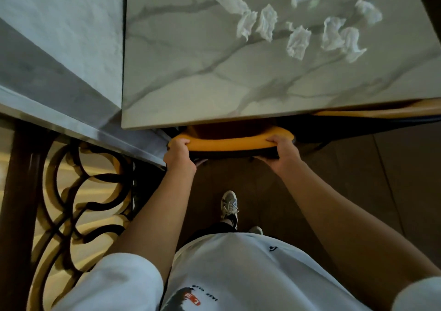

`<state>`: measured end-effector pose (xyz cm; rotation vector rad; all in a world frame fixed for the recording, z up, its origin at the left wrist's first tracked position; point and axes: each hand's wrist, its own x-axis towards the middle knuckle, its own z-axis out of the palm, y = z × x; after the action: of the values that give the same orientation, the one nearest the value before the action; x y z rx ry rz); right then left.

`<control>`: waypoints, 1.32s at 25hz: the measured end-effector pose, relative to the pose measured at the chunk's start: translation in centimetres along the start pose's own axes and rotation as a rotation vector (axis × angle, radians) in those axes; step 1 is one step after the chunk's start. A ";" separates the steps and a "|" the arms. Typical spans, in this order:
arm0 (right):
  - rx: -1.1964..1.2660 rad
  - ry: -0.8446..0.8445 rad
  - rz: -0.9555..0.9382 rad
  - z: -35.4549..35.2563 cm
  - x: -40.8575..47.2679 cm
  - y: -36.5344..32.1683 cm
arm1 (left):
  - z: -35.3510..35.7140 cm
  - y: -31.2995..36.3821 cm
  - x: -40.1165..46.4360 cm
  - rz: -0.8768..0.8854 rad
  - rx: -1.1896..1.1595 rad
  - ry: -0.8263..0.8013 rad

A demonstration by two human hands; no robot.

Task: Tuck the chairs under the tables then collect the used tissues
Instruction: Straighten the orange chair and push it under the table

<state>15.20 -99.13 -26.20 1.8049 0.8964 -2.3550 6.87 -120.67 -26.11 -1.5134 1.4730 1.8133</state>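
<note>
An orange-padded chair [229,141] stands pushed in at the near edge of a marble-patterned table [191,76], its seat mostly hidden beneath the top. My left hand [179,155] grips the left end of the chair's curved backrest. At the right end, my right hand [284,155] holds it the same way, thumb on top. Several crumpled white tissues [298,41] lie scattered across the far right part of the tabletop. A second orange chair [381,112] peeks out under the table's right edge.
A grey stone ledge [59,72] runs along the left, touching the table's side. Below it is a dark ornamental railing [78,203] with looping metalwork. Dark wood floor [358,191] lies on the right, and my shoe [229,205] is behind the chair.
</note>
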 end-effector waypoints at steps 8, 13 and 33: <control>-0.034 0.034 -0.005 3.6 2.3 -2.3 | 3.2 3.4 1.3 0.003 -0.007 0.074; -0.067 0.056 0.007 3.9 2.9 -2.7 | 3.2 3.1 1.4 0.003 -0.065 0.072; -0.081 0.050 0.016 3.8 2.6 -3.3 | 2.4 2.7 0.5 -0.015 -0.087 0.016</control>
<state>9.84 -97.30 -26.56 1.8404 0.9649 -2.2395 3.38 -119.78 -25.53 -1.5793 1.4037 1.8825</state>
